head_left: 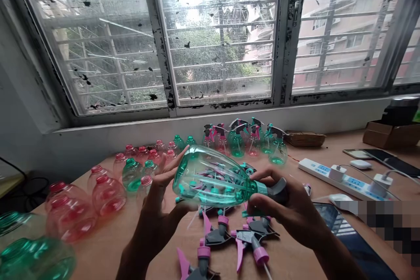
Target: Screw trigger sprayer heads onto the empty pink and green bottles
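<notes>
A clear green spray bottle [211,179] lies on its side in the air above the table, its base to the left and its neck to the right. My left hand [159,203] cups the base end, thumb below and fingers behind. At the neck, the thumb and fingers of my right hand [292,210] close around the green collar and dark grey sprayer head [277,190]. Loose pink-and-grey sprayer heads [218,234] lie on the table under the bottle. More sprayer heads with green parts show through its clear wall.
Open-necked pink bottles [108,194] and green bottles [39,258] stand at left. Fitted spray bottles [236,142] line the windowsill side. To the right are a white power strip [348,179] with chargers, a dark tablet [348,232], phones [393,162] and a cardboard box [390,133].
</notes>
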`<state>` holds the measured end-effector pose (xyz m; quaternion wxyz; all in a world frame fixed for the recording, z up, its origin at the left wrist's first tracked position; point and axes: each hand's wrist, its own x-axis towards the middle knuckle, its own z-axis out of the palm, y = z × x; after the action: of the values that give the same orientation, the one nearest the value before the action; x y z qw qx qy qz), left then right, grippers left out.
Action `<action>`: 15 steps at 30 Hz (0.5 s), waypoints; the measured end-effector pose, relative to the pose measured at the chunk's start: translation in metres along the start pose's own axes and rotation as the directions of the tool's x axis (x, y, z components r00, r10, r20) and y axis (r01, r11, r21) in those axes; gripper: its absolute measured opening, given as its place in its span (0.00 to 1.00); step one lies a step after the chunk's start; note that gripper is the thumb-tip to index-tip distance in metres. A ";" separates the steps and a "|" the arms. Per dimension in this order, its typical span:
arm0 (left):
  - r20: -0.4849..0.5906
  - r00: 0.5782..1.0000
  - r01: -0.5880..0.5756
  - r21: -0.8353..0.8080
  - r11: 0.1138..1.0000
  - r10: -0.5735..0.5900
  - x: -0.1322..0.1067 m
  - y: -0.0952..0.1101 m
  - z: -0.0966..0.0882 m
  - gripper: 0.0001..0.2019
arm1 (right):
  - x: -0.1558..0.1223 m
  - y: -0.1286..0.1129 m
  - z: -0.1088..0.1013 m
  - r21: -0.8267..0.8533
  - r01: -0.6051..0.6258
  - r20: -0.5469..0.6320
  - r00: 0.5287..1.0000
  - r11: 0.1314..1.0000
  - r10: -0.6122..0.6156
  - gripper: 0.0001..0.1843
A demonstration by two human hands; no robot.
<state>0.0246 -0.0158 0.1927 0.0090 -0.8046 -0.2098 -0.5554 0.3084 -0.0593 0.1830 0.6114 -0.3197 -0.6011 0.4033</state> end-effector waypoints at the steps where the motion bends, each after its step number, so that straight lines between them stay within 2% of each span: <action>1: -0.003 0.999 -0.042 -0.006 0.999 0.042 0.003 0.001 0.000 0.23 | -0.001 -0.002 0.000 0.077 -0.068 0.039 0.997 0.995 0.065 0.19; 3: -0.013 0.993 -0.114 -0.005 0.993 0.114 0.007 0.004 0.000 0.26 | -0.001 -0.005 -0.001 0.183 -0.164 0.104 0.984 0.969 0.147 0.22; 5: -0.007 0.994 -0.109 0.018 0.994 0.109 0.008 0.007 0.000 0.29 | -0.001 -0.006 -0.001 0.190 -0.175 0.110 0.982 0.966 0.157 0.23; 7: 0.011 0.999 -0.034 -0.007 0.999 0.034 0.005 0.009 0.001 0.31 | -0.001 -0.003 -0.001 0.076 -0.084 0.048 0.996 0.994 0.080 0.21; 9: 0.002 0.999 0.053 -0.079 0.995 -0.053 0.003 0.010 0.001 0.31 | -0.001 0.000 0.000 -0.099 0.054 -0.004 0.998 0.994 -0.055 0.21; 11: -0.022 0.996 0.088 -0.120 0.989 -0.091 0.002 0.010 0.001 0.26 | -0.001 0.000 0.000 -0.158 0.112 -0.011 0.993 0.981 -0.115 0.20; 13: -0.012 0.998 0.065 -0.084 0.994 -0.066 0.004 0.010 0.000 0.19 | -0.001 -0.004 0.000 -0.015 0.002 0.037 0.999 1.000 -0.002 0.18; 15: 0.019 1.000 0.002 -0.030 1.000 -0.001 0.006 0.009 -0.002 0.18 | 0.000 -0.011 -0.002 0.166 -0.200 0.151 0.973 0.966 0.176 0.22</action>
<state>0.0275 -0.0226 0.2012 -0.0052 -0.8098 -0.2021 -0.5508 0.3111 -0.0643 0.1923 0.5546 -0.2908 -0.5691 0.5329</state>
